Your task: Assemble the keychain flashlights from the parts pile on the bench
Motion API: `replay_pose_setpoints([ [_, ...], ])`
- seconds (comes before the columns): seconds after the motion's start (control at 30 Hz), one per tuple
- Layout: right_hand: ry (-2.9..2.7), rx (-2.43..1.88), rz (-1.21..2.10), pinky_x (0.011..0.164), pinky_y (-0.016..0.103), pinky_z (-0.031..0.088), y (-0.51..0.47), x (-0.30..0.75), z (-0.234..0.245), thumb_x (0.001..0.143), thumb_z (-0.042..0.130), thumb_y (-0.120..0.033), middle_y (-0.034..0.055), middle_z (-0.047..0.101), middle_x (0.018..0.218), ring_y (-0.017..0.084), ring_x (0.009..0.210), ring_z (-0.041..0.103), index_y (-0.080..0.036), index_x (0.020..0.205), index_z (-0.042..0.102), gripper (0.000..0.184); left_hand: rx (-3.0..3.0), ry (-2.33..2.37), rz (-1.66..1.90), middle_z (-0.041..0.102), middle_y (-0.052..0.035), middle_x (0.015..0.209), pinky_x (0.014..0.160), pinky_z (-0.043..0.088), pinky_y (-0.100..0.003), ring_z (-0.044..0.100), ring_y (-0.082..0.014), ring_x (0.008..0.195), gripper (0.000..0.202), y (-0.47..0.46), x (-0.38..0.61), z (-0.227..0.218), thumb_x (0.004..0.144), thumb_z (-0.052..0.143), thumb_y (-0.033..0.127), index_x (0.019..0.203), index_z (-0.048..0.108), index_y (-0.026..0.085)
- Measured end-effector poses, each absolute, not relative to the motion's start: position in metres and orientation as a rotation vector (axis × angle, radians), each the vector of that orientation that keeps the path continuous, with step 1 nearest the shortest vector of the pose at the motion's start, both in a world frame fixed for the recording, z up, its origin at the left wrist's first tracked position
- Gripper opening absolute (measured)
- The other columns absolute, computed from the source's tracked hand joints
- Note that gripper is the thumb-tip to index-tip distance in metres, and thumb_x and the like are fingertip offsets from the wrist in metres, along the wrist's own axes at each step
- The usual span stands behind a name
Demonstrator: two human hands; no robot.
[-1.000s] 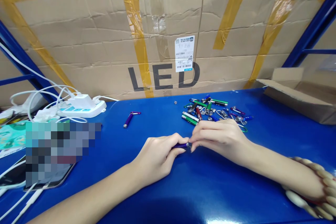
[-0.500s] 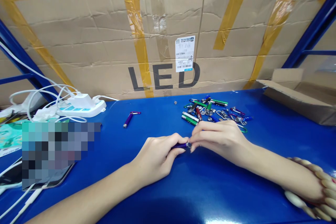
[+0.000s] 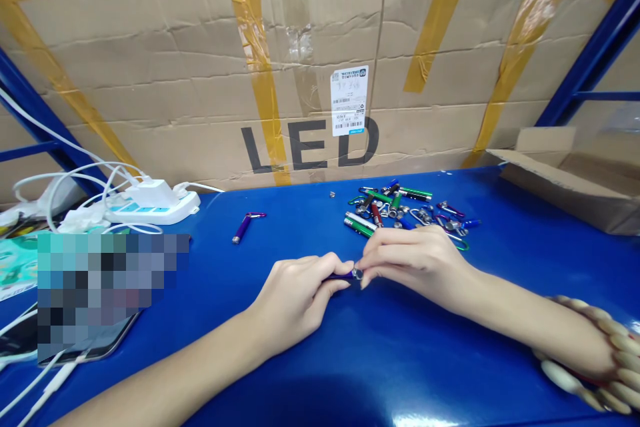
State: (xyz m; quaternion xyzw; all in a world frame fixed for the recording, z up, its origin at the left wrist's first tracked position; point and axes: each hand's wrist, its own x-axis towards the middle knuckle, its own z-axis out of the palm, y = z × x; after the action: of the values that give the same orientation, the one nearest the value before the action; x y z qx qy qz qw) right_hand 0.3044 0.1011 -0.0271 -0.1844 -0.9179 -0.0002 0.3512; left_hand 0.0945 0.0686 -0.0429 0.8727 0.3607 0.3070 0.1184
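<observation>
My left hand [image 3: 293, 300] is closed around a small purple keychain flashlight [image 3: 342, 275], whose silver end points right. At that end, the thumb and fingers of my right hand [image 3: 425, 260] are pinched together; what lies between these fingertips is mostly hidden. Another purple keychain flashlight [image 3: 242, 229] with a magenta carabiner clip [image 3: 257, 215] lies on the blue table [image 3: 300, 220] to the left. Beyond my right hand is a pile of small flashlights [image 3: 396, 203] in green, blue, red and silver, mixed with carabiner clips. My right hand partly covers the pile's near edge.
A white power strip [image 3: 173, 208] with tangled cables stands at the left, near a phone [image 3: 113, 340] partly blurred out. An open cardboard box [image 3: 560, 180] sits at the right. Behind the table rises a large taped carton [image 3: 190, 80] marked LED. A tiny metal piece [image 3: 332, 194] lies near it.
The whole view has shifted slightly left. Both hands keep nearly the same grip at the flashlight, with only a slight movement of the fingers at its silver end.
</observation>
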Motion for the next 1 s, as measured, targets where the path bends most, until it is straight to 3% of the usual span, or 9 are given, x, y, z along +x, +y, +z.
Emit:
replay_pose_setpoints([
  [0.47,-2.432,-0.430,0.016,0.050,0.018,0.036,0.102,0.306,-0.032,0.093,0.047,-0.031,-0.0043,0.065,0.077,0.005,0.058,0.058,-0.022,0.078,0.066,0.026,2.549,0.920,0.914,0.068,-0.0017,0.084,0.070,0.050,-0.021,0.065,-0.0148,0.080,0.007,0.068,0.091,-0.047,0.087,0.050,0.017,0.084,0.055,0.020],
  [0.57,-2.474,-0.450,-0.122,0.052,0.020,0.036,0.099,0.305,-0.029,0.095,0.044,-0.029,-0.0059,0.065,0.077,0.006,0.057,0.057,-0.024,0.080,0.065,0.026,2.543,0.924,0.885,0.068,-0.0010,0.085,0.070,0.049,-0.021,0.065,-0.0145,0.079,0.008,0.068,0.090,-0.045,0.087,0.049,0.016,0.084,0.055,0.020],
  [0.77,-2.602,-0.437,-0.566,0.049,0.025,0.033,0.092,0.305,-0.018,0.100,0.024,-0.023,-0.0015,0.061,0.069,0.009,0.054,0.054,-0.021,0.080,0.063,0.044,2.487,0.956,0.856,0.067,-0.0005,0.087,0.068,0.048,-0.021,0.065,-0.0145,0.081,0.006,0.068,0.091,-0.043,0.087,0.049,0.017,0.084,0.052,0.020],
  [1.0,-2.631,-0.375,-0.894,0.045,0.028,0.029,0.089,0.304,-0.019,0.098,0.026,-0.015,0.0008,0.058,0.066,0.011,0.049,0.048,-0.018,0.074,0.059,0.040,2.477,0.923,0.877,0.068,-0.0007,0.086,0.070,0.049,-0.022,0.065,-0.0144,0.079,0.007,0.069,0.091,-0.045,0.087,0.048,0.016,0.083,0.053,0.020],
])
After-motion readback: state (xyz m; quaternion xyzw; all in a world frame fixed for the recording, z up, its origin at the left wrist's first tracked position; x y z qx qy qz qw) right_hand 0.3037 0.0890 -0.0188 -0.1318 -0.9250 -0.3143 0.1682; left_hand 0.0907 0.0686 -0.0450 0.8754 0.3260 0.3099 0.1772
